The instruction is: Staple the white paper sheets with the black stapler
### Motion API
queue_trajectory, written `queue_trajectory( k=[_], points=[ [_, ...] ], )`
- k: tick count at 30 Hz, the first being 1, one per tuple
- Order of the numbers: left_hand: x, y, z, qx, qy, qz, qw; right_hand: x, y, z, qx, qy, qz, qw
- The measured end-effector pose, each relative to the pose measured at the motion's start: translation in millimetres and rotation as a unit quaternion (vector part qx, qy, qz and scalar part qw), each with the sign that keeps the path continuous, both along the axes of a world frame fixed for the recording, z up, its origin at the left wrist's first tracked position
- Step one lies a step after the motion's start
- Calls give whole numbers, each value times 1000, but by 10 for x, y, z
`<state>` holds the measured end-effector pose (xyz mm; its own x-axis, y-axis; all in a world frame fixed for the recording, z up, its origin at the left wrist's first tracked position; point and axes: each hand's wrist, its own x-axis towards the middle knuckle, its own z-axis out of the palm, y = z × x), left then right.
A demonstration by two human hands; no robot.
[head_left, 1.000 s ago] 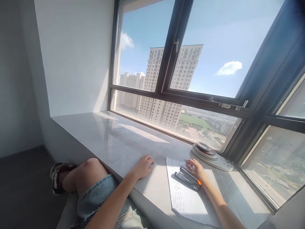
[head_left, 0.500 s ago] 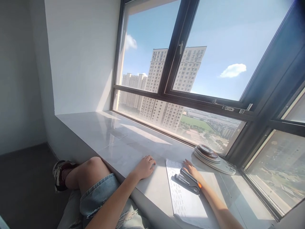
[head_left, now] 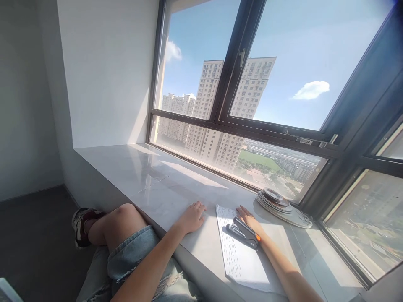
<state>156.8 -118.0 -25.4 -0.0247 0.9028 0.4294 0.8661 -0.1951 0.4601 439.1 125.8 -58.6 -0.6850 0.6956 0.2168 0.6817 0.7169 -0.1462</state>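
Observation:
My left hand (head_left: pixel 192 219) lies palm down on the pale stone windowsill, fingers stretched out, with nothing in it. To its right is a sheaf of white paper (head_left: pixel 252 268) printed with rows of short dark marks. A black stapler (head_left: pixel 244 233) with an orange detail rests on the paper, set at a slant. My right hand (head_left: pixel 249 219) is just beyond the stapler, spread flat at the paper's far right edge. The stapler partly hides that hand, and I see no grip on it.
A stack of round plates or discs (head_left: pixel 273 202) sits near the window corner, on a larger pale board (head_left: pixel 302 222). The dark window frame (head_left: pixel 217 119) borders the sill (head_left: pixel 110 161). My bent leg (head_left: pixel 126 226) is against the sill's front edge.
The paper, the stapler and my right hand have shifted slightly left, away from the plates. My left hand stays flat in nearly the same place. The view has moved a little.

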Motion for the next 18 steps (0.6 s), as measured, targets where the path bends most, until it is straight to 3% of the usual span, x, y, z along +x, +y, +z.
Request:
queue_trajectory(
  k=[3,6,10,12,15,18],
  points=[
    [-6,13,58,43,-39,64,996,-250,-77,51,-21,15,17,1000],
    [-36,-5,160,132,-105,136,976,-582,-210,148,-54,7,16,998],
    [-73,-110,281,288,-194,244,905,-1104,-401,263,-80,-8,57,995],
    [-79,-174,312,330,-213,293,872,-1390,-485,295,-81,-4,82,993],
    [-86,-234,329,366,-223,320,845,-1802,-609,316,-80,-1,110,991],
    [-105,-241,331,423,-224,309,822,-2107,-739,332,-82,-5,123,989]
  ],
)
